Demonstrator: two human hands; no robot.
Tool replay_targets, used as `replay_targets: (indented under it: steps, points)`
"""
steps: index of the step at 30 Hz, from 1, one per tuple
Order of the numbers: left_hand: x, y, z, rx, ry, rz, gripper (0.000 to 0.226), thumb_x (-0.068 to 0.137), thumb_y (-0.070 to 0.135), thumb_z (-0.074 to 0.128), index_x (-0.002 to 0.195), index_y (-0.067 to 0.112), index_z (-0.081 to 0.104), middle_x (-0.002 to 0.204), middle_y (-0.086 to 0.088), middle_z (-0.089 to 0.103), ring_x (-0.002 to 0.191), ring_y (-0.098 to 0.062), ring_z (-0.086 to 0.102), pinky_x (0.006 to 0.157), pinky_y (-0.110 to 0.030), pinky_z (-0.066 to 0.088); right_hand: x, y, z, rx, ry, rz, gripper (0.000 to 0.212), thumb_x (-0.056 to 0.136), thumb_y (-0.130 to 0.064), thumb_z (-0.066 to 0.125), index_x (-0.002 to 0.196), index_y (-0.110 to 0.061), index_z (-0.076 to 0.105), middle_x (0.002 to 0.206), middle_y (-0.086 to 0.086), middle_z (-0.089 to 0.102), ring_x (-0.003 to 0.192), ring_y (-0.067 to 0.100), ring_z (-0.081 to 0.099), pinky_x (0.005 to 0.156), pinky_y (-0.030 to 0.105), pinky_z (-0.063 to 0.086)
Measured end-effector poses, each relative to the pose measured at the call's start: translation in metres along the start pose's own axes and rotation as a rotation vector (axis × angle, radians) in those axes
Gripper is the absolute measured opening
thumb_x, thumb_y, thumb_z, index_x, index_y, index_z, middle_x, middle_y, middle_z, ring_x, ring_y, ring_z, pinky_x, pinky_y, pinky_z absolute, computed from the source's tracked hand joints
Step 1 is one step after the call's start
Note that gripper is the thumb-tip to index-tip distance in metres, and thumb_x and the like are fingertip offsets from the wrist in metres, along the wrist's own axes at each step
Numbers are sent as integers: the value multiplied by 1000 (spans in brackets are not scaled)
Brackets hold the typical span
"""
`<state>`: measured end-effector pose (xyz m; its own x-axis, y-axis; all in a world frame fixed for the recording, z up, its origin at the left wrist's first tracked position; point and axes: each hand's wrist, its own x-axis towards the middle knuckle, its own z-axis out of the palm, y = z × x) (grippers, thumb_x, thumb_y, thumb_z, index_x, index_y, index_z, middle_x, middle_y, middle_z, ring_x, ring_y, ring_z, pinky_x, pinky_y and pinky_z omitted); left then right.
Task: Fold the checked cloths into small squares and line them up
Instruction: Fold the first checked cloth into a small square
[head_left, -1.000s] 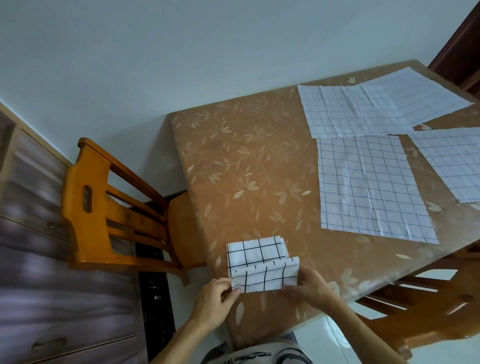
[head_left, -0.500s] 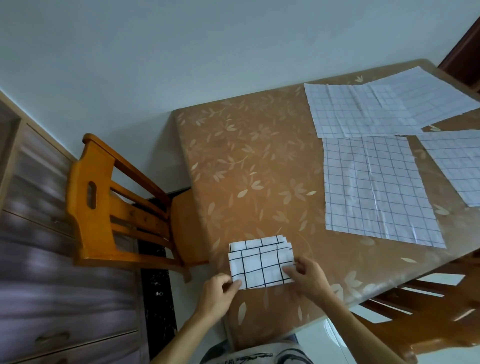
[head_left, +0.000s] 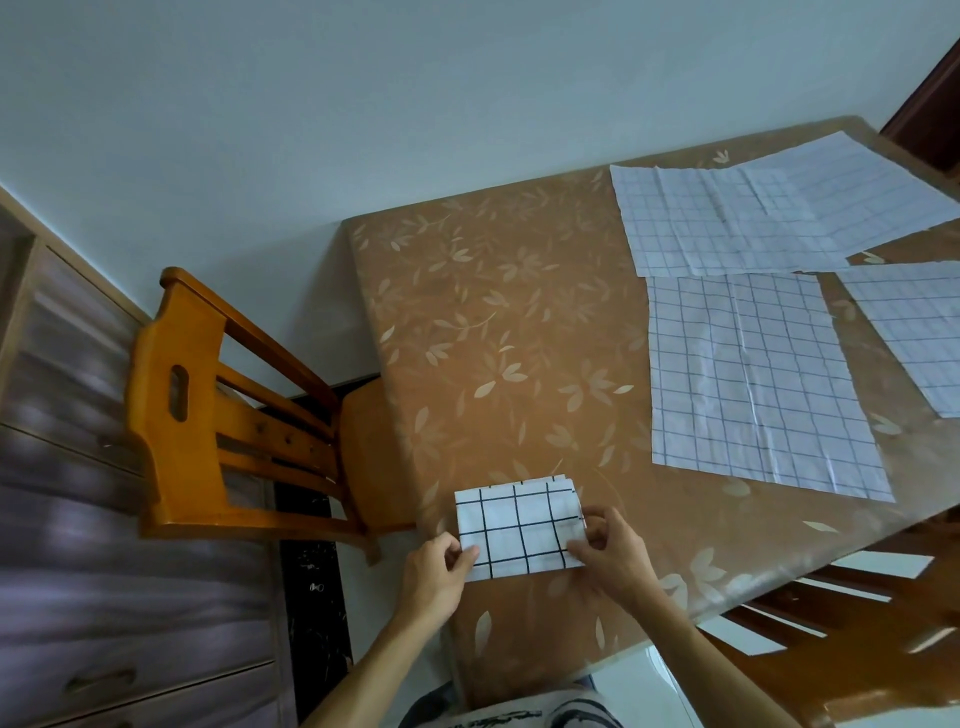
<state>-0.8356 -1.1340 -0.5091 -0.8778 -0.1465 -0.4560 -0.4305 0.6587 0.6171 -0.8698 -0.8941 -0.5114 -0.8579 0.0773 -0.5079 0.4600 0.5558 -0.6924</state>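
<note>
A folded white cloth with black checks (head_left: 514, 525) lies flat near the table's front left corner. My left hand (head_left: 434, 577) pinches its lower left corner, and my right hand (head_left: 608, 551) grips its right edge. Unfolded checked cloths are spread flat to the right: one in the middle (head_left: 753, 379), one behind it (head_left: 717, 223), one at the far back right (head_left: 857, 187), overlapping the one behind, and one at the right border (head_left: 919, 332), cut off by the frame.
The brown table (head_left: 498, 312) has a leaf-patterned cover. An orange wooden chair (head_left: 218, 415) stands at its left side, another chair (head_left: 857, 623) at the front right. A grey drawer unit (head_left: 104, 597) is on the left.
The raised front flap of the cloth has been folded over and laid down, so the cloth is now a flat small rectangle. Both hands still hold its edges.
</note>
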Motion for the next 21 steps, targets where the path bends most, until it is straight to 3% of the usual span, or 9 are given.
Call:
replay_targets:
  steps: [7,10,12,16,21]
  points:
    - [-3,16,3,75,108,-38,44,98,38,56,60,21,43,56,9,45,48,-7,45,48,-10,39,3,0,3,-33,31,-6,41,85,-24,73,121,-22,53,90,-7,68,80,6,66,59,15,51]
    - [0,13,6,176,133,-46,39,99,46,51,67,24,47,61,10,53,55,-7,53,43,-15,36,3,1,4,-64,62,-11,39,84,-25,71,119,-22,53,89,-10,67,80,4,64,63,17,51]
    - [3,11,7,247,154,-20,34,100,51,47,76,27,49,70,9,62,62,-8,59,48,-18,40,1,1,2,-79,71,-22,37,85,-26,71,117,-23,53,91,-11,67,79,2,64,59,14,48]
    - [6,13,6,255,163,-42,29,98,50,50,81,26,47,74,9,61,62,-7,52,44,-15,25,-3,3,1,-55,65,-20,34,88,-26,69,116,-23,51,94,-8,68,78,1,64,51,9,47]
    - [8,11,11,289,186,-66,31,97,53,51,81,26,51,80,8,68,64,-6,56,46,-15,32,-3,2,2,-29,77,-13,31,91,-25,66,117,-21,50,98,-6,68,80,1,65,52,11,48]
